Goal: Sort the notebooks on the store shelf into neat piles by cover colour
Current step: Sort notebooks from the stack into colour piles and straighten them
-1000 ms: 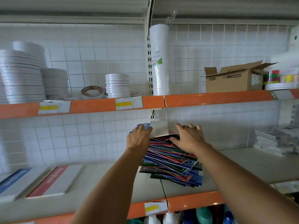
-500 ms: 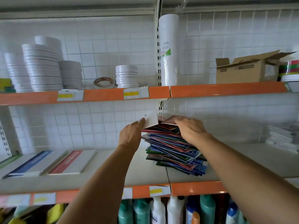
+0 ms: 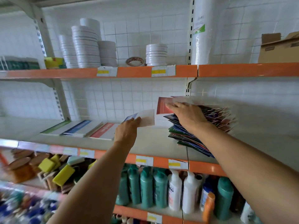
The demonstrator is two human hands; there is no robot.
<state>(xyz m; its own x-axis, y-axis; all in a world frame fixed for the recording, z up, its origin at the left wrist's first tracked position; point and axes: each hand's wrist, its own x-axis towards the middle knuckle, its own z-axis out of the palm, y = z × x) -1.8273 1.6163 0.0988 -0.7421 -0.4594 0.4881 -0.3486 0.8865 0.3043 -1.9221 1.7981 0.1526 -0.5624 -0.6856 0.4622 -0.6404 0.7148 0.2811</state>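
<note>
A messy stack of mixed-colour notebooks (image 3: 191,135) lies on the middle shelf (image 3: 155,143), right of centre. My right hand (image 3: 187,115) rests on top of the stack, fingers spread flat over a red-covered notebook (image 3: 162,105). My left hand (image 3: 127,130) pinches a blue-and-white notebook (image 3: 144,118), held in the air left of the stack. Further left on the shelf lie three flat piles: a green pile (image 3: 56,127), a blue pile (image 3: 80,128) and a red pile (image 3: 103,130).
The upper shelf holds stacks of white tape rolls (image 3: 85,46), a tall white paper roll (image 3: 202,33) and a cardboard box (image 3: 279,49). Below stand green and white bottles (image 3: 153,188) and yellow sponges (image 3: 63,173). Orange shelf edges carry price labels.
My left hand has carried the blue-and-white notebook leftward and away from the stack. The view has swung left and down, so the sorted piles sit nearer the centre. My right hand stays on the stack.
</note>
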